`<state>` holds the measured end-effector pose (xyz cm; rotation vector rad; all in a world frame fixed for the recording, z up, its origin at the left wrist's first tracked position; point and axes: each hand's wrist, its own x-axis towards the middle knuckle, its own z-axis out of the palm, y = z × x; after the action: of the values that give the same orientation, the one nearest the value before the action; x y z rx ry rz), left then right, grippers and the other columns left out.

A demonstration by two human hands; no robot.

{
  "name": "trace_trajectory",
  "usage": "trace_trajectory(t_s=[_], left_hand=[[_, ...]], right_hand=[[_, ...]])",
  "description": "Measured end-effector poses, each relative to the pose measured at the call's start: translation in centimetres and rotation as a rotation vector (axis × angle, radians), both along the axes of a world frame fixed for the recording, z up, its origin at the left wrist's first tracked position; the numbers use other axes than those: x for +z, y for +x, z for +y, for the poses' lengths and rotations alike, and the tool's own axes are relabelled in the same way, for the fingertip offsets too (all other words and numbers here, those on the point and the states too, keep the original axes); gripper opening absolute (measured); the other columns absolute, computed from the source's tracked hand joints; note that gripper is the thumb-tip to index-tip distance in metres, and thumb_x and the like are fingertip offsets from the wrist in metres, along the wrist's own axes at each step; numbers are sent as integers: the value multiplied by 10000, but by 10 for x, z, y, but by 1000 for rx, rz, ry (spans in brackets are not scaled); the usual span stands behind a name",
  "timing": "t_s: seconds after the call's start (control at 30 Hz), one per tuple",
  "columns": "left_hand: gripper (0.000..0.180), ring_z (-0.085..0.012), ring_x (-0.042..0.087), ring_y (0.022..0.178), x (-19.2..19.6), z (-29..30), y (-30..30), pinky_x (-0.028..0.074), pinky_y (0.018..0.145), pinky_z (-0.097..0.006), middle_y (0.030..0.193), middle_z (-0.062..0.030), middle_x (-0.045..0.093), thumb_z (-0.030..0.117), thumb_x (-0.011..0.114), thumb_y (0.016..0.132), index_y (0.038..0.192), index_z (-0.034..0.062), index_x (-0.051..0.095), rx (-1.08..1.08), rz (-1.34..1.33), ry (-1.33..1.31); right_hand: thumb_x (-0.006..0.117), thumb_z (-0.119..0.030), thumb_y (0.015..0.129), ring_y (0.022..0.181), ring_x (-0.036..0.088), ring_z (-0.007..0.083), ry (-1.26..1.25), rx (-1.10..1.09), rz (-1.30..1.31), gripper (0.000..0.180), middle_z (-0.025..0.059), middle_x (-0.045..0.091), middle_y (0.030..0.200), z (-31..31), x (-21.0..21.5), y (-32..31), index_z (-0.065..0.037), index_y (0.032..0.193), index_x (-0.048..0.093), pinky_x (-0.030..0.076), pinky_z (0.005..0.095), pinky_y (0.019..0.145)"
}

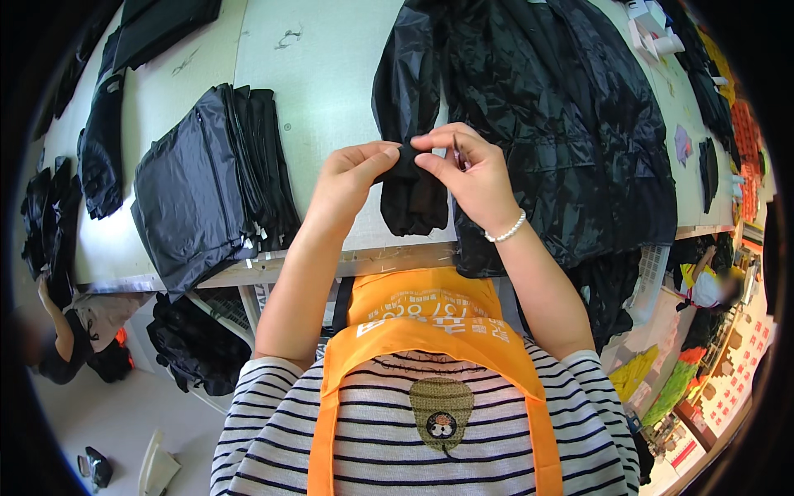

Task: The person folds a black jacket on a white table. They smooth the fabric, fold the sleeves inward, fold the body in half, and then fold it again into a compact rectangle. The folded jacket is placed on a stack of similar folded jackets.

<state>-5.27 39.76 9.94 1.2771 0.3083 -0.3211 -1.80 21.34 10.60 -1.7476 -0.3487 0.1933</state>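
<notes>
A shiny black jacket (554, 165) lies spread on the pale table, its sleeve (409, 91) stretched toward me. My left hand (351, 178) pinches the dark cloth near the sleeve's lower end between thumb and forefinger. Opposite it, my right hand (475, 174) grips the same bit of cloth with its fingertips. Something small, dark and thin shows inside the curled fingers of that hand; I cannot make out its kind. The sleeve's gathered cuff end (413, 207) hangs just below both hands, close to the table's front edge.
A stack of folded black garments (211, 178) sits left on the table (331, 66), with more black clothing (103, 145) farther left. Black garments (198, 343) fill a rack beneath. A white device (653, 37) stands far right. Other people (62, 331) are at both sides.
</notes>
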Motion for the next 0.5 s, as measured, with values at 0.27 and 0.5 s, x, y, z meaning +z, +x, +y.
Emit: trace_trajectory(t_s=[0.27,0.5], left_hand=[[272,-105,604,878,-1,0,3,445,841,-237,936,-59,687,189,611,902,1015,-49,682,-19,-10,-69],[281,-116,615,868,1,4,4,449,844,-242,928,-71,692,184,599,901,1032,-51,677,77,39,-80]], right_hand=[[657,-88,879,649,478,35,57,-95,20,70,-30,558,775,5,7,3,-36,879,610,403,179,591],[564,-169,944,777,538,150,-158,19,-121,236,94,531,980,-21,4,-5,-6,1085,470,458,269,699]])
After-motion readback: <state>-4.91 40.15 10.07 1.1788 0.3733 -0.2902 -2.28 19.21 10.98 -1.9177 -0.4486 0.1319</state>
